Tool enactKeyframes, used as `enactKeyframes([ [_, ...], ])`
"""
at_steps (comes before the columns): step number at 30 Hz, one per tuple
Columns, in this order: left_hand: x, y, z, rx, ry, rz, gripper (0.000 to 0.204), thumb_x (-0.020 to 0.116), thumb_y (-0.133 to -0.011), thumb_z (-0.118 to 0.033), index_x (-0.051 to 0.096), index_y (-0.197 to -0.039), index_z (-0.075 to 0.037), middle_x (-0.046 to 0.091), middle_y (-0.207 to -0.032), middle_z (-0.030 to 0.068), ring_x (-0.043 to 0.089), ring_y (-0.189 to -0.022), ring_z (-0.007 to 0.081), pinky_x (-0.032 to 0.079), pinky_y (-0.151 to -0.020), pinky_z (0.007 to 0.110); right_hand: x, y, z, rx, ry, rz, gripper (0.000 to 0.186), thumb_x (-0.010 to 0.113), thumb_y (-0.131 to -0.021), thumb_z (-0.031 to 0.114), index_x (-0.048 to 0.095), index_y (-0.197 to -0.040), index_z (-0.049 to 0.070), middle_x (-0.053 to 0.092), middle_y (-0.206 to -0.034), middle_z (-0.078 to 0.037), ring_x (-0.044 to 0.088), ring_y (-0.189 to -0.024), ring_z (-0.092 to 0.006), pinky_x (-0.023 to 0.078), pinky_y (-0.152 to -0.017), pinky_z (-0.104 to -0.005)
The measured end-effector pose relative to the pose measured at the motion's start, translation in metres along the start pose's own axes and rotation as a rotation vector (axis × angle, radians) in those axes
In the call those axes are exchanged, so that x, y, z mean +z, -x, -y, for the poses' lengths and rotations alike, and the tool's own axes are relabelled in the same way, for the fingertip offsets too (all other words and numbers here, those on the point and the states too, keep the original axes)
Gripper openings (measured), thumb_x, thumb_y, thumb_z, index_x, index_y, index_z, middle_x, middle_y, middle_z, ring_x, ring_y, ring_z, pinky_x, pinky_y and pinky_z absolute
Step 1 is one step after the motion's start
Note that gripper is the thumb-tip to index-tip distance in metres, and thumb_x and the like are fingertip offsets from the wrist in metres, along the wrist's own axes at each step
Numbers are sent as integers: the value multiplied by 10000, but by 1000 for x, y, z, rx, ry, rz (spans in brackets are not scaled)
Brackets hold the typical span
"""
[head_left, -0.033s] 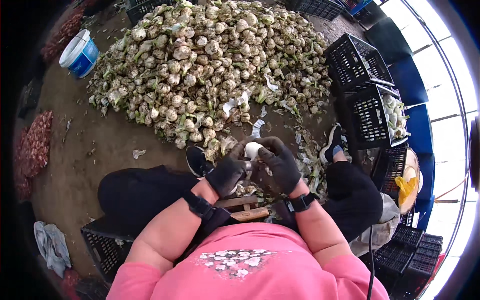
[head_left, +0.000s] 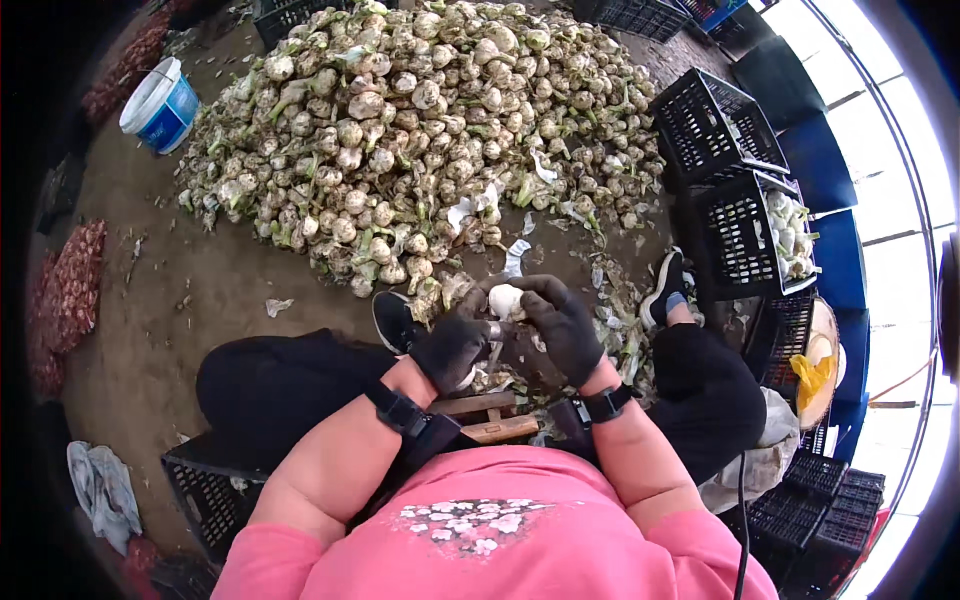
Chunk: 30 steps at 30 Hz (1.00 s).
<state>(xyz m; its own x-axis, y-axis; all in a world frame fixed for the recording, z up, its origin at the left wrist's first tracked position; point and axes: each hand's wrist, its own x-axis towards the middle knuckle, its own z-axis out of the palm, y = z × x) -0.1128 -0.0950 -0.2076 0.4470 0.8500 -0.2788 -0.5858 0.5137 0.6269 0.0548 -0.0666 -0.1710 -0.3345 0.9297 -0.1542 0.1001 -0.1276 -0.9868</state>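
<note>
Brown floor (head_left: 230, 280), garlic pile (head_left: 400, 150) beyond. Forearms (head_left: 335, 455) angled inward. Right hand (head_left: 562, 330) curled, thumb and fingers pinching white bulb (head_left: 506, 301) between hands; left hand (head_left: 450, 350) bent close alongside, finger grip too hidden to tell.

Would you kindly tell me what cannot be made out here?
Head view: underside of the white bulb in the right hand, hidden by its top.
Head view: shiny piece at the left hand, too small to identify.
Head view: reddish pile, its left edge lost in the dark rim.
</note>
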Motion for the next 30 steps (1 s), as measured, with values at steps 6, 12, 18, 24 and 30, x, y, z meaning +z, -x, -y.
enactKeyframes([
  [6,4,-3,6,263,-377,-127,627,552,-777,80,336,-1349,-56,546,-1144,85,565,-1017,164,504,-838,284,5,-1,8,16,809,-134,286,623,-840,329,637,-858,44,644,-787,-163,634,-717,-300,490,-643,-383],
  [12,-6,-3,-2,165,-308,-134,558,542,-793,70,384,-1311,-63,568,-1125,76,569,-968,138,498,-808,262,1,-8,-1,-133,887,5,236,646,-804,270,651,-755,39,606,-691,-181,603,-655,-348,452,-577,-400],
  [18,11,6,-12,-19,-4,54,655,513,-722,38,385,-1355,-74,539,-1180,70,570,-860,116,491,-744,207,-35,-25,-72,-3,905,-218,231,621,-805,281,649,-754,58,612,-718,-194,608,-713,-381,462,-630,-449],
  [24,15,7,-16,-100,150,169,795,491,-704,39,270,-1454,-106,506,-1277,107,588,-952,166,497,-793,227,-43,-28,-87,-82,780,60,334,662,-743,258,633,-1031,91,634,-1010,-180,605,-944,-365,492,-821,-422],
  [30,-1,-13,7,9,-548,60,784,488,-798,44,133,-1487,-82,481,-1273,96,483,-1145,155,418,-945,261,-31,-6,-46,73,-155,203,453,602,-897,215,450,-1270,8,538,-1178,-59,531,-1089,-188,476,-872,-344],
])
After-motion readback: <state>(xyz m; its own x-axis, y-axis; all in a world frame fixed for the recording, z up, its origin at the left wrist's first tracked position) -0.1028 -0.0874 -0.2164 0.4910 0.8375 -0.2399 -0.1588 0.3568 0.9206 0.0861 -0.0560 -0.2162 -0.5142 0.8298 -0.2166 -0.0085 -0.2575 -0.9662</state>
